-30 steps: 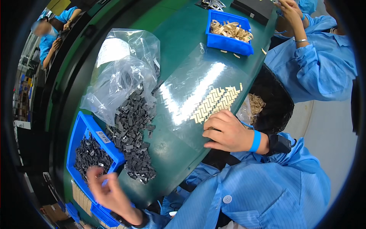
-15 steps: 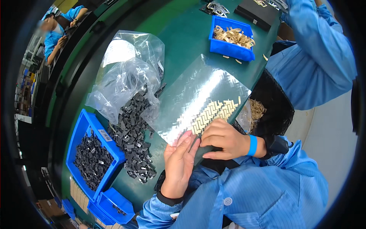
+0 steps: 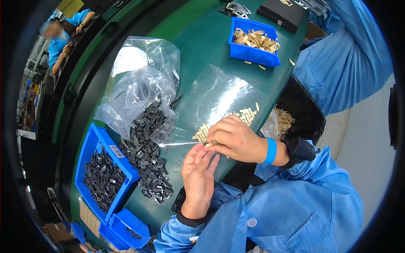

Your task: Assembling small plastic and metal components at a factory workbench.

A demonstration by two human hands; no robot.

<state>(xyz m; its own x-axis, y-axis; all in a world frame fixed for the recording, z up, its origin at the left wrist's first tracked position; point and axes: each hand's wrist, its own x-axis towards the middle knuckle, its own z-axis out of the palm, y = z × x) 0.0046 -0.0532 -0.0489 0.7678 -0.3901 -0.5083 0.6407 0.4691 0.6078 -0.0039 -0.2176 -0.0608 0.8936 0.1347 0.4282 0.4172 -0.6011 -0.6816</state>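
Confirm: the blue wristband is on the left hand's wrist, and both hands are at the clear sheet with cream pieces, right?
No: the head view shows the blue wristband on the wrist of the right hand, not the left hand; both are at the clear sheet with cream pieces.

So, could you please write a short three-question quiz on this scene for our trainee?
1. True or false: the left hand is inside the bin of dark pieces.
2. Which side of the left hand is the loose dark heap on?
A) left
B) right
3. What fills the blue bin near the top of the picture?

Key:
1. False; it is at the clear sheet's edge, beside the right hand.
2. A.
3. Tan strips.
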